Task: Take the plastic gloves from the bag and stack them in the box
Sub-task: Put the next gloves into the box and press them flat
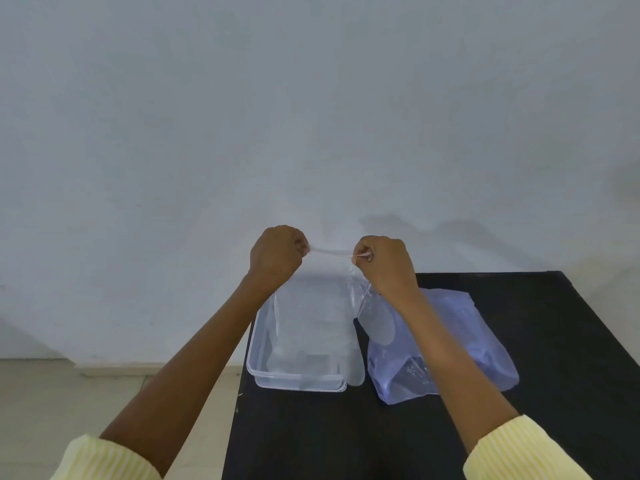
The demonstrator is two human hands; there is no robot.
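Glove (313, 317) hanging into clear box (254, 355), gloves bag (485, 344) beside

The person is holding both arms forward, left hand (277, 256) and right hand (384, 261) raised level, each pinching the plastic glove (311, 313).

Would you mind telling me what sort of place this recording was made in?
Probably a bare indoor room set up for recording: a plain pale wall, a small black table, and a light beige floor.

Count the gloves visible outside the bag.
1 for certain: the glove, pinched between left hand and right hand, hanging over the box. Others in the box or bag may be hidden.
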